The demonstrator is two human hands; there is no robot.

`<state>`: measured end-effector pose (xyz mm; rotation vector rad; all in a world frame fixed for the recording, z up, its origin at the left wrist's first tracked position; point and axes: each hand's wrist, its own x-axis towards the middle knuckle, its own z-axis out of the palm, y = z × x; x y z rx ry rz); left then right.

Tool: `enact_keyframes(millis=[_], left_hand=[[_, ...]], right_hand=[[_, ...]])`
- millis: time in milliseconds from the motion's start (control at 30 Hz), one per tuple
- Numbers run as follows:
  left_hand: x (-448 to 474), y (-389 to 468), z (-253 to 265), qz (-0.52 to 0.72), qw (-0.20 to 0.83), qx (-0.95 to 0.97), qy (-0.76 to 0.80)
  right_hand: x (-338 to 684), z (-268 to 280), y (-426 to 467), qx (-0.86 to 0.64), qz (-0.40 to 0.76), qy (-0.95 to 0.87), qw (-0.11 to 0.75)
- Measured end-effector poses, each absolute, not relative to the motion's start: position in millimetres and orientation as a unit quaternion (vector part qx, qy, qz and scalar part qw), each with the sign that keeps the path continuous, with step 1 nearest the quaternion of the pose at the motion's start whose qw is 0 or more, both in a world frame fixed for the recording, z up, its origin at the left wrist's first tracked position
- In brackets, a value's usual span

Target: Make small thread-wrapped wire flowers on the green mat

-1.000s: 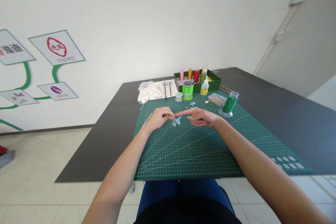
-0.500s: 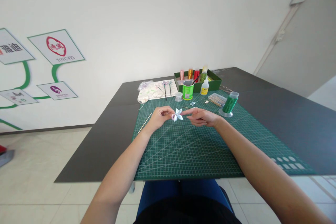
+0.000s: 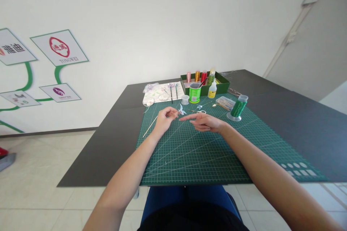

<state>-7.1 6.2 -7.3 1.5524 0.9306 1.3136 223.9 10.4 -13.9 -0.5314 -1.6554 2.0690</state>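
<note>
My left hand (image 3: 166, 120) pinches a small craft flower (image 3: 181, 109) with pale blue petals, now seen side-on, its petals pointing up and away. Its base is hidden among my fingertips. My right hand (image 3: 204, 122) hovers just to the right, index finger stretched towards the flower's underside and the other fingers loosely curled. Nothing shows in that hand; whether the fingertip touches the flower is too small to tell. Both hands are above the green cutting mat (image 3: 195, 158). Beyond the right hand lie scissors (image 3: 201, 112) and a loose pale blue petal piece (image 3: 199, 107).
A spool of green thread (image 3: 238, 109) stands right, by a clear box of sticks (image 3: 225, 103). Behind are a green can (image 3: 194, 94), a glue bottle (image 3: 212, 90) and a green tray (image 3: 223, 86) of thread spools. A thin stick (image 3: 150, 127) lies left; white paper (image 3: 155, 95) holds flower pieces.
The flower has tipped from facing me to side-on, petals pointing up and away. My right index finger has shifted left and below it. My left hand keeps its pinch.
</note>
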Motion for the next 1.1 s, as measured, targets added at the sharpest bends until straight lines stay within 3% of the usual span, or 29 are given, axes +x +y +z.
enact_keyframes(millis=[433, 833, 900, 967, 1033, 1100], left_hand=[[-6, 6, -6, 0.576, 0.523, 0.511, 0.366], [-8, 5, -1, 0.599, 0.522, 0.503, 0.340], [-7, 5, -1, 0.598, 0.516, 0.507, 0.346], [-7, 4, -1, 0.597, 0.505, 0.513, 0.355], [-5, 3, -1, 0.596, 0.487, 0.526, 0.363], [-3, 1, -1, 0.595, 0.468, 0.540, 0.369]], right_hand=[[219, -13, 9, -0.211, 0.735, -0.600, 0.233], [233, -17, 30, -0.391, 0.665, -0.507, 0.385], [235, -22, 36, -0.471, 0.589, -0.486, 0.443], [237, -23, 38, -0.545, 0.437, -0.506, 0.506], [236, -20, 35, -0.570, 0.268, -0.554, 0.544], [230, -14, 27, -0.548, 0.185, -0.597, 0.556]])
